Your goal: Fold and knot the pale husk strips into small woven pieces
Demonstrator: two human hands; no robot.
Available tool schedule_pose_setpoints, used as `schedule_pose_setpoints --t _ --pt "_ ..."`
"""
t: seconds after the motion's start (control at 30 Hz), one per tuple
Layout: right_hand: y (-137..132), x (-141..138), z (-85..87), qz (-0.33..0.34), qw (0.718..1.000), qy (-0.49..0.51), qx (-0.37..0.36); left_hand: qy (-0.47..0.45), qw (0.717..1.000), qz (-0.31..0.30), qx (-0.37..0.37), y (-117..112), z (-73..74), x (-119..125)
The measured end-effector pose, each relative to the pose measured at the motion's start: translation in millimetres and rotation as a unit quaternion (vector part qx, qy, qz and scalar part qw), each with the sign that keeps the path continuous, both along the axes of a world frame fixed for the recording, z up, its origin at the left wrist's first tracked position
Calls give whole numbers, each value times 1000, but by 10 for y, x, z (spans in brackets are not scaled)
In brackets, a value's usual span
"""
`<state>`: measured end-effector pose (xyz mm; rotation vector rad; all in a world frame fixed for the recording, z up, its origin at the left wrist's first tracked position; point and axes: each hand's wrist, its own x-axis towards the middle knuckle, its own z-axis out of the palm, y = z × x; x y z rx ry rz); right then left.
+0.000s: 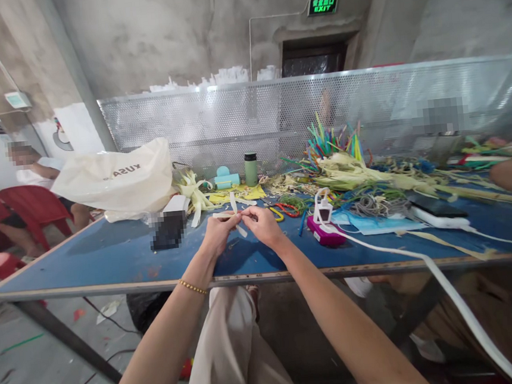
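Close together above the near half of the table, both hands work on pale strips of corn husk (233, 202). My left hand (220, 231), with a beaded bracelet (192, 286) at the wrist, pinches the strips where they cross. My right hand (261, 224) has its fingertips closed at the same crossing, touching the strips. One strip stands up between the hands, one points left, and an end hangs below. Just beyond lie scraps on a yellow sheet (256, 191). Right of my right hand is a pair of scissors with red handles (290, 209).
Larger husks (348, 169) and coloured stems lie at the back right. A white bag (111, 181), a phone (168, 229) and a green bottle (251, 169) stand or lie behind. A purple box (326, 232) and white cable (390, 248) are right. Other people sit on both sides.
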<state>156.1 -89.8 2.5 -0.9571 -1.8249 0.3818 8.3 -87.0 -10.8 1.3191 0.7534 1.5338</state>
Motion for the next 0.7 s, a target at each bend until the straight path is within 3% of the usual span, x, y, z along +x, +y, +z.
schedule_pose_setpoints --t 0.17,0.7 --pt "28 20 -14 -61 998 -22 26 1 1000 -5 -12 -32 34 12" --pt "24 39 25 -50 998 -9 25 -57 994 -86 -29 -45 45 3"
